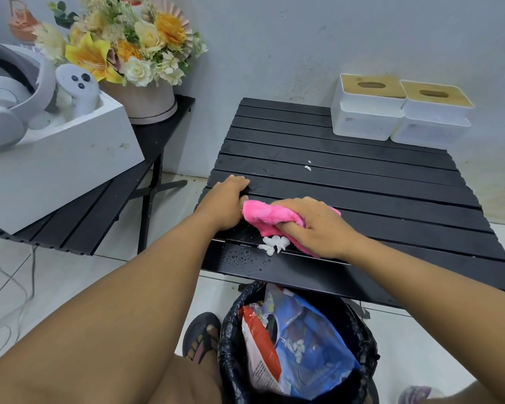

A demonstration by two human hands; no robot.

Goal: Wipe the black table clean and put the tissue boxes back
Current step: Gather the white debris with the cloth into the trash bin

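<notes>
The black slatted table (362, 182) fills the middle of the view. My right hand (318, 225) presses a pink cloth (263, 214) onto its near left part, beside a clump of white tissue scraps (273, 244) and water droplets. My left hand (226, 202) lies flat on the table's left edge, holding nothing. A small white scrap (307, 167) sits mid-table. Two white tissue boxes with wooden lids (368, 107) (433, 116) stand side by side at the far right corner against the wall.
A bin lined with a black bag (359, 339), holding wrappers, stands on the floor under the table's near edge. To the left, a second black table (79, 225) carries a white box with a headset (56, 158) and a flower pot (146, 103). My sandalled foot (201, 336) is beside the bin.
</notes>
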